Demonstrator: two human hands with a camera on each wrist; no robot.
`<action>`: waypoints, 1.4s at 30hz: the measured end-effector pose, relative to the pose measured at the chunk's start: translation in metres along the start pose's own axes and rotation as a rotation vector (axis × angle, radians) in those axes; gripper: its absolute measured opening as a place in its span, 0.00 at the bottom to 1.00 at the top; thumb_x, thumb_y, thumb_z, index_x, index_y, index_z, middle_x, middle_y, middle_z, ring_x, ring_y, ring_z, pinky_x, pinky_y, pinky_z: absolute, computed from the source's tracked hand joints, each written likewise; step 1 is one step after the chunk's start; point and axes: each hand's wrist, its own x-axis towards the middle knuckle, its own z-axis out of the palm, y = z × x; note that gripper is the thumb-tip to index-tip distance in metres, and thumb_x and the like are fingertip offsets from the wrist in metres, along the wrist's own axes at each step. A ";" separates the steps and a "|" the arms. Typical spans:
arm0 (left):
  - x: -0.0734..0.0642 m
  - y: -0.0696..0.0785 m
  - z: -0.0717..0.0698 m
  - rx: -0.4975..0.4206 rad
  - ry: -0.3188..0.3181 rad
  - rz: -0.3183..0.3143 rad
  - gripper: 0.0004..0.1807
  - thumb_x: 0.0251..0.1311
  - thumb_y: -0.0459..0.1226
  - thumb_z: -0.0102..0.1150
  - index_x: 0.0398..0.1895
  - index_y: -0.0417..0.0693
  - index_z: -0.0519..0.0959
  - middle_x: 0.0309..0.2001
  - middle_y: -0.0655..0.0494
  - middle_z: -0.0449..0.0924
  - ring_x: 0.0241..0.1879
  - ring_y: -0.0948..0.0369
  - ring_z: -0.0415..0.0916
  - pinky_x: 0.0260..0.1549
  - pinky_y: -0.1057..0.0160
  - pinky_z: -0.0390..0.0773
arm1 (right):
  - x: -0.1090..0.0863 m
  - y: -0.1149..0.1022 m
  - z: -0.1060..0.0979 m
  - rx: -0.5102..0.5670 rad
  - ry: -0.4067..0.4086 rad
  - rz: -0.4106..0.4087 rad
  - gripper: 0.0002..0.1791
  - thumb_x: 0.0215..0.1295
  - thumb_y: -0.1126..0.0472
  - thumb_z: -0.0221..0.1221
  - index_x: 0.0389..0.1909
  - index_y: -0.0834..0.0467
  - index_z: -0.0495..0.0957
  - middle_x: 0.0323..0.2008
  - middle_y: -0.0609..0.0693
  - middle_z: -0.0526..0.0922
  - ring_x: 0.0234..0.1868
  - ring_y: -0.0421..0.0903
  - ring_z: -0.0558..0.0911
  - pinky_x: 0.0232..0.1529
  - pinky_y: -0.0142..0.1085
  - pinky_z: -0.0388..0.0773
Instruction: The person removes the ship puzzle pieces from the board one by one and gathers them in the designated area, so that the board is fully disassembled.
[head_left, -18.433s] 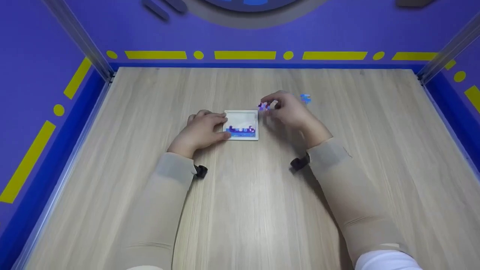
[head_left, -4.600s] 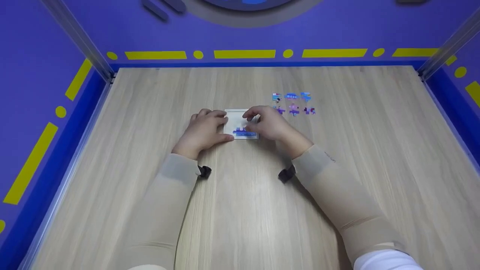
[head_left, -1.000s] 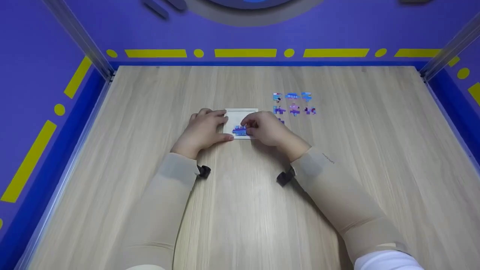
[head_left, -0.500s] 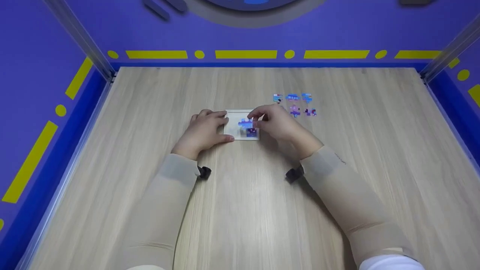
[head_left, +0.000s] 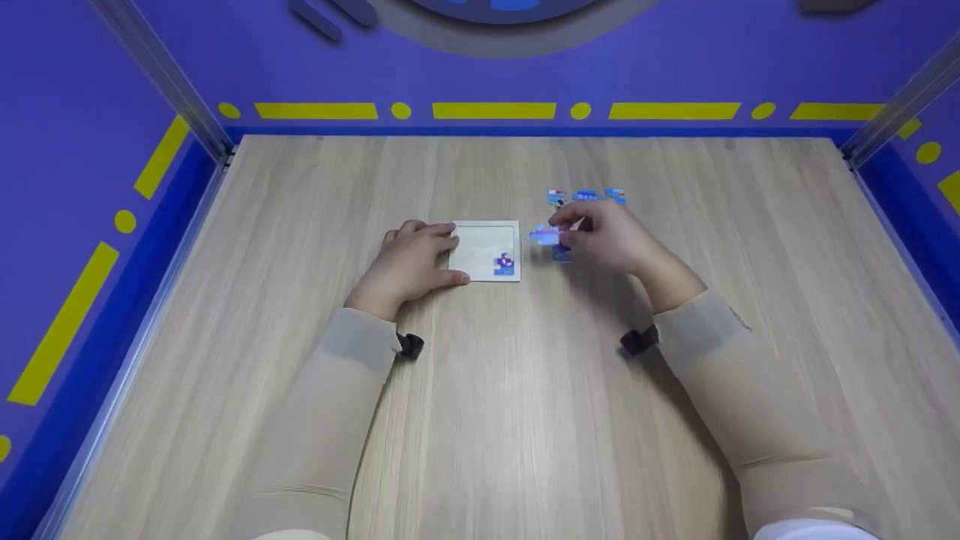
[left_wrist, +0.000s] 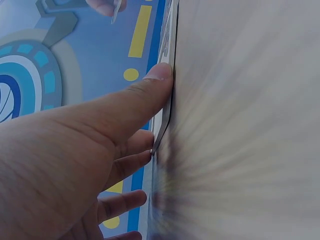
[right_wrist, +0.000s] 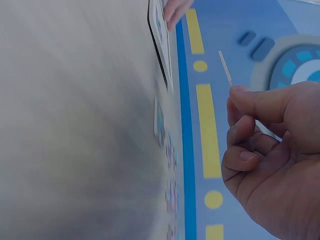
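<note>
A square white puzzle tray (head_left: 472,251) lies flat on the table, with one purple-and-blue jigsaw piece (head_left: 504,264) in its lower right corner. Along the tray's left side my left hand (head_left: 411,262) rests, thumb at the near left corner and fairly straight fingers against the edge. The left wrist view shows the thumb (left_wrist: 159,71) pressing the rim. Just right of the tray, my right hand (head_left: 607,232) pinches a light blue and purple jigsaw piece (head_left: 544,235) above the table. Seen edge-on in the right wrist view, that held piece (right_wrist: 225,67) is a thin strip.
Beyond my right hand lie loose pieces, among them a red-and-blue piece (head_left: 555,196), a blue one (head_left: 585,195) and another blue one (head_left: 615,195). A further piece (head_left: 562,253) lies below the held one. A blue wall (head_left: 491,75) stands behind the wooden table (head_left: 465,420).
Pieces have left the tray and now lie at the right. Over the last half second my right hand carried a piece from above the tray to its right. My left hand stays put.
</note>
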 end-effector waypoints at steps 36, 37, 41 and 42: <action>-0.001 -0.002 0.003 -0.021 0.006 0.000 0.44 0.69 0.62 0.75 0.82 0.53 0.78 0.88 0.54 0.67 0.86 0.42 0.62 0.84 0.36 0.59 | -0.014 0.073 -0.031 -0.043 -0.026 0.083 0.14 0.82 0.67 0.63 0.62 0.60 0.89 0.54 0.61 0.87 0.54 0.55 0.80 0.57 0.44 0.76; 0.000 -0.002 0.003 -0.019 0.006 0.001 0.44 0.69 0.62 0.75 0.82 0.53 0.78 0.88 0.54 0.68 0.86 0.42 0.62 0.83 0.36 0.60 | -0.014 0.073 -0.031 -0.047 -0.027 0.078 0.14 0.82 0.68 0.63 0.61 0.60 0.89 0.54 0.61 0.87 0.54 0.55 0.80 0.57 0.44 0.76; 0.000 -0.001 0.002 -0.015 0.008 0.001 0.44 0.69 0.62 0.75 0.82 0.53 0.78 0.89 0.54 0.67 0.86 0.42 0.62 0.84 0.36 0.60 | -0.014 0.075 -0.030 -0.061 -0.030 0.057 0.12 0.82 0.68 0.63 0.59 0.61 0.89 0.53 0.61 0.88 0.53 0.55 0.82 0.56 0.43 0.77; 0.000 -0.001 0.002 -0.015 0.008 0.001 0.44 0.69 0.62 0.75 0.82 0.53 0.78 0.89 0.54 0.67 0.86 0.43 0.62 0.84 0.36 0.60 | -0.014 0.074 -0.030 -0.064 -0.033 0.050 0.12 0.82 0.68 0.63 0.58 0.61 0.89 0.52 0.60 0.88 0.53 0.54 0.82 0.56 0.42 0.77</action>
